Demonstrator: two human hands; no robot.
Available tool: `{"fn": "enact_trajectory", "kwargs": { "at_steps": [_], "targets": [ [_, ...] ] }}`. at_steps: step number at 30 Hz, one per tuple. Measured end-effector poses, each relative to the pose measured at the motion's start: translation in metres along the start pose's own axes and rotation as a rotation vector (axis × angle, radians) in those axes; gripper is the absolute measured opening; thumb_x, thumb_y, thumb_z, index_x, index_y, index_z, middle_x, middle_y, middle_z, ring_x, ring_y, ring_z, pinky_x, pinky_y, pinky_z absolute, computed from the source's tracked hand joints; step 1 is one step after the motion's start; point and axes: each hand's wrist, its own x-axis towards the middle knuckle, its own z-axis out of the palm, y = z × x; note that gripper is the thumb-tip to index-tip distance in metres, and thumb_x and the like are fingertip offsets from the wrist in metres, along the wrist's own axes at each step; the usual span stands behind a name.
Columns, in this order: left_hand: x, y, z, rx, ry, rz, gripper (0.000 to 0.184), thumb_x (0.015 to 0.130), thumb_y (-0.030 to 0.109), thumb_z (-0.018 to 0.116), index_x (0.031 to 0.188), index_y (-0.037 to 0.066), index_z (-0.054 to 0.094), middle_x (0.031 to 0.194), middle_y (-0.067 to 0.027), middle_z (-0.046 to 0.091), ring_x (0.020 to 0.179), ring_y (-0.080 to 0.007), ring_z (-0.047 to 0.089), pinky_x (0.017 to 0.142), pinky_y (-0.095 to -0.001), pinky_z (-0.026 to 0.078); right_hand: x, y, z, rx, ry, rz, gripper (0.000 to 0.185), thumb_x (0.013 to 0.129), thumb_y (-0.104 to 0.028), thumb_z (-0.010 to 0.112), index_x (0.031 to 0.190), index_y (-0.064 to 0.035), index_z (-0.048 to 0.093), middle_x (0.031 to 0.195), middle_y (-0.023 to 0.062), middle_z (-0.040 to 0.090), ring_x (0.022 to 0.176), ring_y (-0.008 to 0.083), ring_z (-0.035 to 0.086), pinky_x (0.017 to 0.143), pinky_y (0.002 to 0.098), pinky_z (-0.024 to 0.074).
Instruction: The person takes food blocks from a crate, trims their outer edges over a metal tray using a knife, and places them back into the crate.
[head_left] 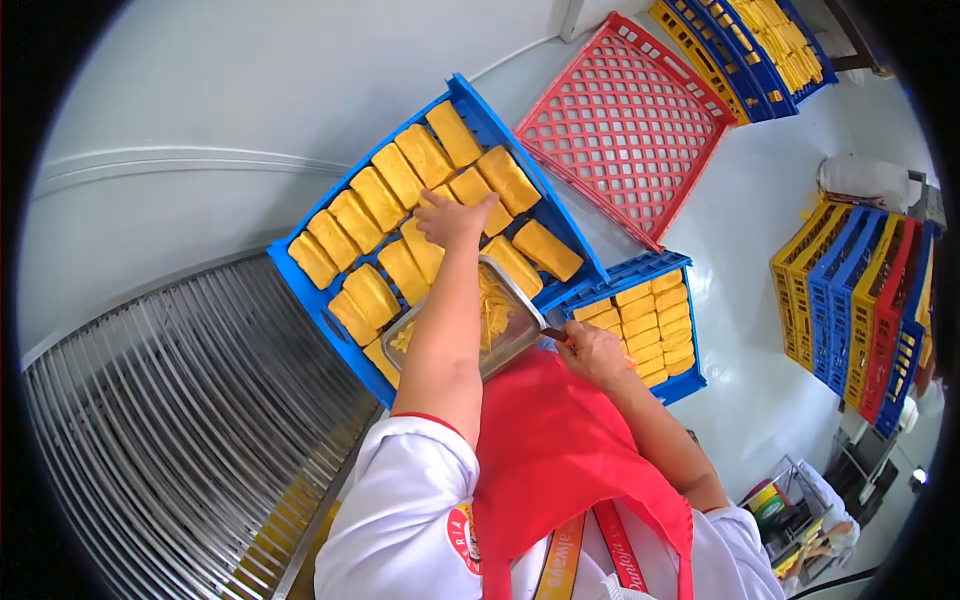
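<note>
Head view. Your left hand [455, 218] is wide, fingers spread, over the middle of the large blue crate [573, 238]. The fingertips lie at the yellow loaves [424, 155] there; whether they press on one or only hover, you cannot tell from this angle. Nothing is visibly gripped.

Your right hand [597, 352] is closed around a tool [554, 334] with a dark part showing beside the tray rim; the rest is too hidden to identify. Small orange patches show around that hand.

Loaves: laid in slanting rows in the large crate, mostly side by side, with some gaps showing blue floor. Your left forearm covers part of the rows.

Metal tray [517, 344]: between your red apron [570, 430] and the loaves, overlapping the near side of the large crate. It contains thin yellow scraps [494, 308]. Your left forearm crosses above it.

Small blue crate [686, 384]: beyond your right hand, to the right of the large crate, packed with more yellow loaves [640, 326].

Red crate [628, 130]: ahead and to the right, its lattice base visible. Stacked crates [850, 300] in yellow, blue and red stand farther right. Metal slats [190, 400] run along your left.
</note>
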Motion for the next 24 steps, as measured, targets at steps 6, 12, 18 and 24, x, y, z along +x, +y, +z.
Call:
{"fn": "enact_trajectory", "kwargs": {
  "at_steps": [6, 12, 18, 24],
  "targets": [
    [0.004, 0.01, -0.003, 0.213, -0.065, 0.058, 0.134, 0.06, 0.063, 0.083, 0.156, 0.009, 0.007, 0.15, -0.0303, 0.023, 0.131, -0.0391, 0.037, 0.104, -0.047, 0.039, -0.007, 0.005, -0.009, 0.017, -0.073, 0.092, 0.019, 0.085, -0.024, 0.064, 0.088, -0.007, 0.059, 0.085, 0.0156, 0.068, 0.079, 0.0359, 0.067, 0.068, 0.0474, 0.0526],
    [-0.014, 0.031, 0.001, 0.173, -0.087, -0.071, 0.131, 0.062, 0.055, 0.084, 0.156, 0.015, 0.002, 0.157, -0.0306, 0.006, 0.144, -0.0461, 0.016, 0.108, -0.0602, 0.033, -0.003, 0.012, -0.005, -0.012, -0.078, 0.108, 0.018, 0.084, -0.024, 0.065, 0.089, -0.0073, 0.06, 0.085, 0.0155, 0.068, 0.079, 0.0352, 0.067, 0.07, 0.0472, 0.0533],
    [0.003, 0.012, 0.023, 0.106, 0.011, -0.059, 0.129, 0.064, 0.058, 0.082, 0.156, 0.02, 0.0, 0.157, -0.0306, 0.005, 0.144, -0.0467, 0.016, 0.103, -0.0646, 0.035, 0.0, 0.012, 0.004, -0.034, -0.098, 0.061, 0.018, 0.084, -0.025, 0.065, 0.089, -0.0078, 0.061, 0.083, 0.0142, 0.068, 0.078, 0.0346, 0.068, 0.069, 0.0462, 0.0536],
    [-0.011, 0.004, 0.019, 0.086, -0.016, -0.068, 0.126, 0.062, 0.062, 0.081, 0.155, 0.024, 0.005, 0.155, -0.0299, 0.008, 0.141, -0.0431, 0.022, 0.098, -0.0634, 0.038, -0.002, 0.009, 0.01, -0.062, -0.102, 0.027, 0.022, 0.084, -0.026, 0.068, 0.086, -0.0058, 0.059, 0.077, 0.0143, 0.067, 0.074, 0.0361, 0.066, 0.065, 0.0468, 0.0524]
  ]
}}
